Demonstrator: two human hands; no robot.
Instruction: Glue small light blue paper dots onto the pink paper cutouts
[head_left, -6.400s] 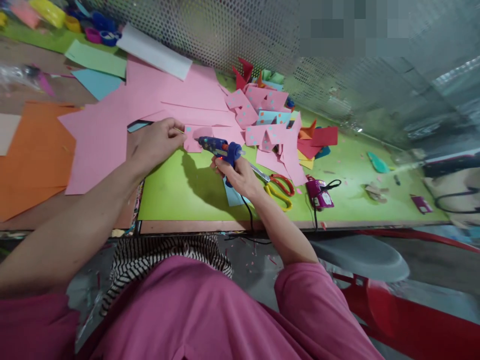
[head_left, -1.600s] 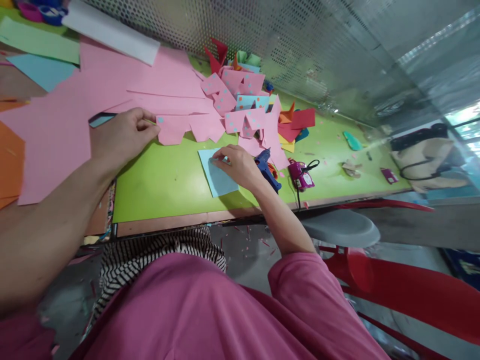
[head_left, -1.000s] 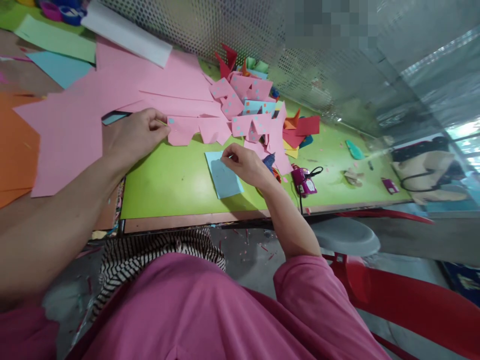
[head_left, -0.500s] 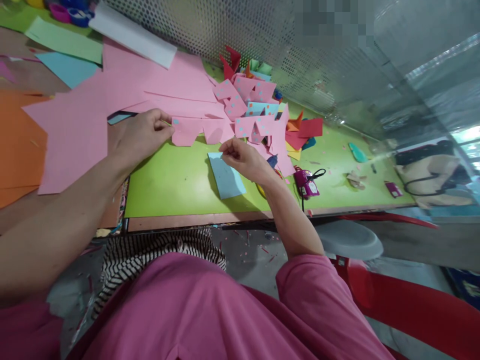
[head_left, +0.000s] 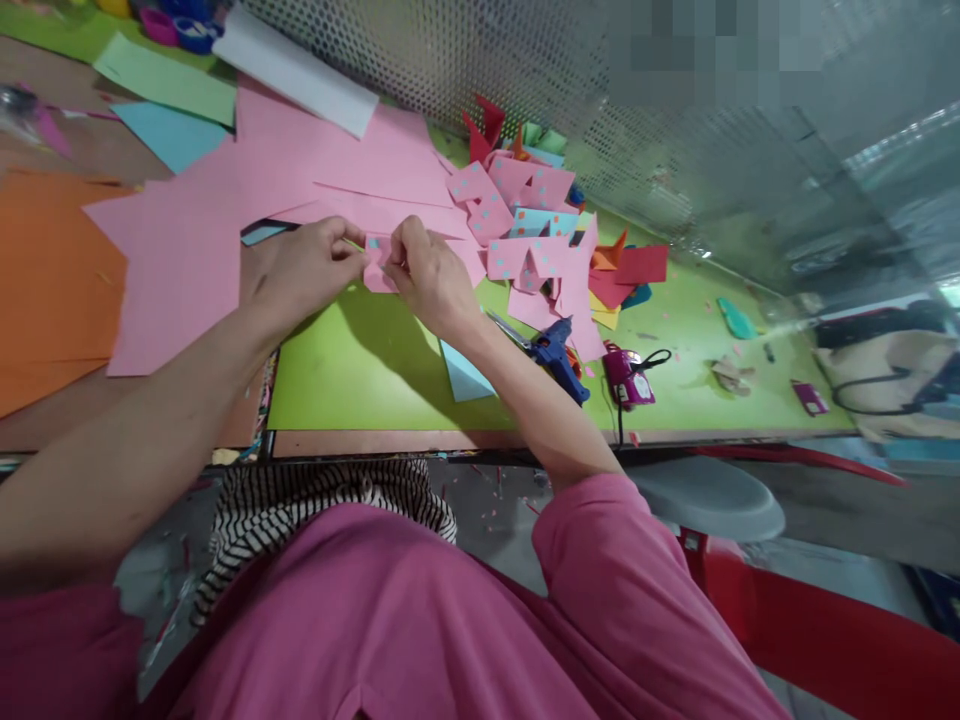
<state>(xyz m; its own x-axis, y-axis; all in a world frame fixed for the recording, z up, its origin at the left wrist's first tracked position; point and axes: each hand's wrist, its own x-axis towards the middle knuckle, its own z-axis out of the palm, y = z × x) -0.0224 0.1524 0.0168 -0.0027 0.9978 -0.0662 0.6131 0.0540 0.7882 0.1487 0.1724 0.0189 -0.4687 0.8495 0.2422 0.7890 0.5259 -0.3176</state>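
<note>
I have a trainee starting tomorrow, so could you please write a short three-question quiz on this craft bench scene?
1. True or false: both hands are on the pink paper piece with blue dots.
2. What lies nearest the right forearm on the green mat? A) blue glue gun B) a stapler C) a ruler
3. What colour is the paper sheet partly hidden under the right forearm?

Key
1. True: the left hand and right hand pinch it between their fingers.
2. A
3. Light blue.
</note>
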